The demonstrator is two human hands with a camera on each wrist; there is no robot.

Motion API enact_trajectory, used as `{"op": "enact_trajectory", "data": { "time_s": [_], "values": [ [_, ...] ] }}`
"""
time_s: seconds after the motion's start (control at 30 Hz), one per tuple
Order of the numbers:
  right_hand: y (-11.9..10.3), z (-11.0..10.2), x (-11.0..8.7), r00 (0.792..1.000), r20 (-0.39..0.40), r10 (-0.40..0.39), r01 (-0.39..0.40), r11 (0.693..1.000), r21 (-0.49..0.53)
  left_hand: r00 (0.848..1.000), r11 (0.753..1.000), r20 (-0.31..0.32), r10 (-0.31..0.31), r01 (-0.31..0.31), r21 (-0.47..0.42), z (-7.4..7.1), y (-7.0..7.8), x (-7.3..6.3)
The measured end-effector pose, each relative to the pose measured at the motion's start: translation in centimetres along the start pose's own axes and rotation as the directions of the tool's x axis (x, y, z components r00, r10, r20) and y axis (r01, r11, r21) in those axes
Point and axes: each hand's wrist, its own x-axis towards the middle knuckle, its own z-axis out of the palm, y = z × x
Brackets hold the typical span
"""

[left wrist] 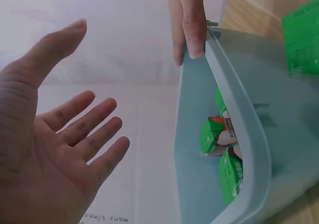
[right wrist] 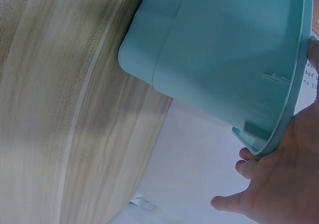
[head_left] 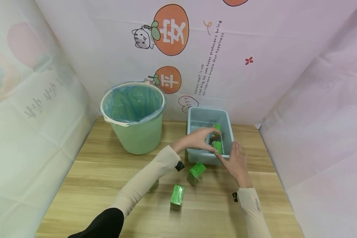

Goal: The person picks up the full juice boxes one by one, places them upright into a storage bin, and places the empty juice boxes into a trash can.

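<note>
Green cartons [head_left: 198,169]: judged light, fairly stiff, somewhat slick (surface shines), liable to dent under hard squeeze; best hold likely across opposite side faces. Left hand [head_left: 200,138]: wide, thumb well apart from fingers, nothing held. Some cartons lie inside blue box [head_left: 206,160], below left hand; two more in plain sight on worktop [head_left: 107,185], nearer side of left hand. Right hand [head_left: 236,163]: spread, no carton held, fingers touching box rim.

On the worktop [head_left: 208,211] before you, the bucket [head_left: 141,135] stands left of the tub [head_left: 206,160]. Behind both hangs the cloth [head_left: 232,79]. In the tub are boxes [head_left: 218,147]; before it, nearer to you, stand other boxes [head_left: 177,197].
</note>
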Motion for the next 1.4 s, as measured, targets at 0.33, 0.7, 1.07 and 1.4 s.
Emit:
{"op": "enact_trajectory", "data": {
  "time_s": [0.33, 0.7, 1.07, 1.4],
  "values": [
    [-0.2, 0.0, -0.1, 1.0, 0.015, 0.002, -0.002, 1.0, 0.002, 0.998, 0.997, 0.041, -0.054, 0.057, -0.052, 0.6, 1.0, -4.9],
    [0.1, 0.0, -0.1, 1.0, 0.008, 0.007, -0.007, 1.0, -0.004, 0.988, 0.989, 0.081, -0.132, 0.137, -0.054, 2.0, 0.2, -10.2],
    [-0.3, -0.1, 0.2, 1.0, 0.014, 0.005, -0.005, 1.0, 0.003, 0.965, 0.976, 0.147, -0.218, 0.217, 0.024, 6.3, -1.2, -15.8],
    [-0.2, -0.1, 0.1, 1.0, 0.007, 0.003, -0.003, 1.0, -0.025, 0.961, 0.973, 0.15, -0.23, 0.228, 0.034, 8.6, -1.4, -18.2]
  ]
}}
